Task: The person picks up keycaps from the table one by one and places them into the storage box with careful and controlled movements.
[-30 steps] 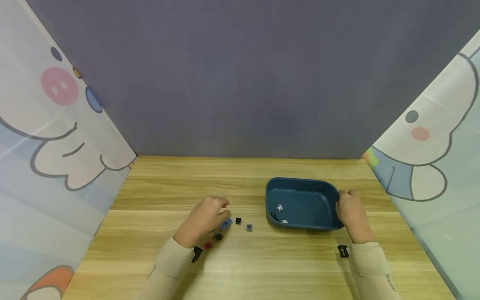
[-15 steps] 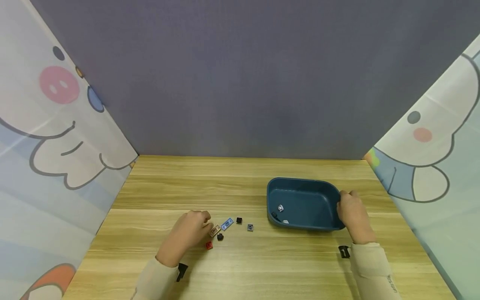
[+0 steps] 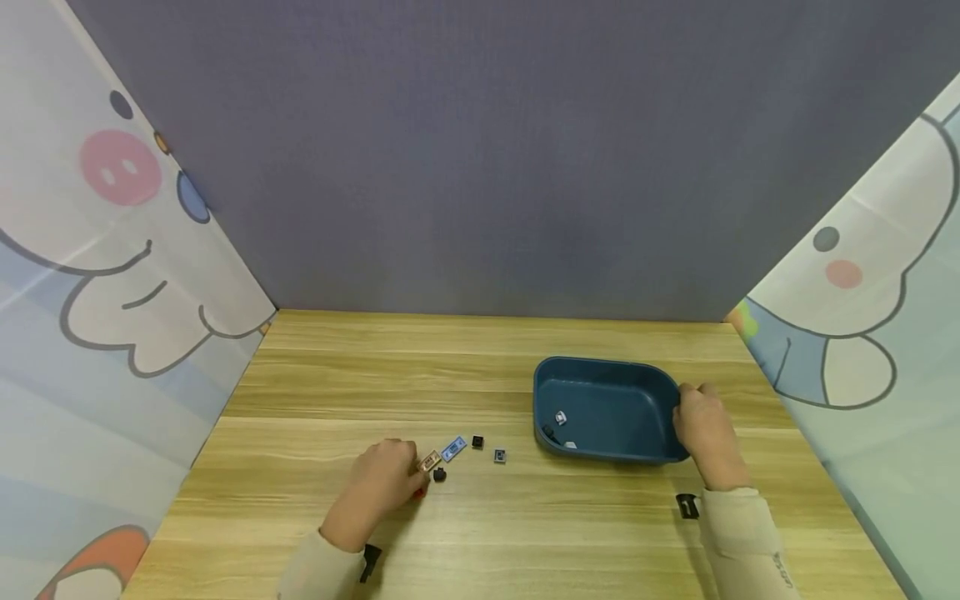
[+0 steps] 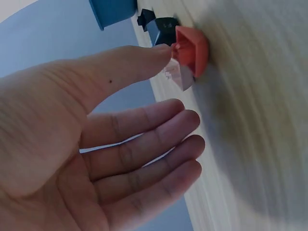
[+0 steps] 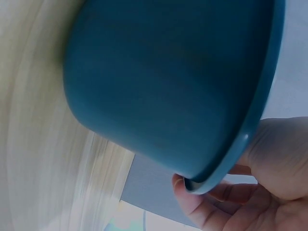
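Observation:
My left hand [image 3: 378, 479] is low over the table beside a red keycap [image 3: 419, 493], its fingers extended and apart from the thumb. In the left wrist view the thumb tip is close to the red keycap [image 4: 201, 50], which lies on its side with its hollow showing; contact is unclear. Around it are a tan keycap [image 3: 430, 461], a long blue keycap [image 3: 453, 448], two black keycaps [image 3: 439, 474] and a grey one [image 3: 499, 456]. My right hand [image 3: 705, 429] grips the right rim of a dark blue plastic bin [image 3: 607, 400], fingers curled under the lip.
Inside the bin, a white keycap [image 3: 561, 418], another pale piece [image 3: 570, 445] and something dark [image 3: 550, 432] lie toward the left end. A grey partition [image 3: 480, 167] stands behind the wooden table [image 3: 360, 358], with cartoon-printed curtains [image 3: 112, 317] at both sides.
My left hand has drawn back left and toward me from the blue keycap, then lowered to the red one, now partly covering it. The right hand keeps its hold on the bin.

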Demonstrator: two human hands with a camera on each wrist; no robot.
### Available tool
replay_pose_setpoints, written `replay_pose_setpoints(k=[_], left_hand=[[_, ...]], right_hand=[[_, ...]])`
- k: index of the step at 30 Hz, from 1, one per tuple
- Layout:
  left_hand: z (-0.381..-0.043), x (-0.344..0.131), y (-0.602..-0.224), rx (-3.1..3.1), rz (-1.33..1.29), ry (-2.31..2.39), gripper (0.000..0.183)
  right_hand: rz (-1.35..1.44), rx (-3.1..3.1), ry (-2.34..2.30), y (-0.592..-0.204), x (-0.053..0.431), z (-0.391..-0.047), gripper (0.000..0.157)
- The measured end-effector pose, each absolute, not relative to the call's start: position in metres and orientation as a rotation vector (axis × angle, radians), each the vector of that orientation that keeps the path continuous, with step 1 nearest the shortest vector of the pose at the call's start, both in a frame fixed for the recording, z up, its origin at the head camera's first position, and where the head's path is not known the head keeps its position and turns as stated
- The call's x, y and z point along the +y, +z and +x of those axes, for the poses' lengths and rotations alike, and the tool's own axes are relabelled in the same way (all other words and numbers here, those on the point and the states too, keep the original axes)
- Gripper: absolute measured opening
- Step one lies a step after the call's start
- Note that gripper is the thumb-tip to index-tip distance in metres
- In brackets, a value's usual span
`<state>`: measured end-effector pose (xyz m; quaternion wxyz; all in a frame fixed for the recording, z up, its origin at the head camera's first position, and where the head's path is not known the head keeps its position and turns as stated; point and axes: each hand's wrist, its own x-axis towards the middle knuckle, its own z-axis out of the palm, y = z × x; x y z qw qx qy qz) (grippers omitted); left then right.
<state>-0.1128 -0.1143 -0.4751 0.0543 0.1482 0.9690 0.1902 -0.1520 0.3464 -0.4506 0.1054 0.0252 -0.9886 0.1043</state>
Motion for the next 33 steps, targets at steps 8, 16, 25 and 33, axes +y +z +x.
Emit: replay_pose_setpoints(k=[8,16,25,33], left_hand=[[-0.112,-0.111,-0.479,2.97,0.404,0.541,0.03],[-0.112,-0.109,-0.48,2.976,0.4,0.536,0.028],[-0.113,-0.112,-0.479,3.018,0.4,0.536,0.028],[-0.124,-0.107,-0.47,3.091,0.52,0.607,0.029]], right_hand=[[0.076,-2.911,0.308,-0.451,0.346,-0.152,0.011],[0.064,-2.906,0.309,-0.451,0.346,-0.152,0.01],[0.066,-2.92,0.318,-0.452,0.346,-0.152,0.012],[0.061,-2.907,0.333,-0.453,0.347,-0.154,0.015]])
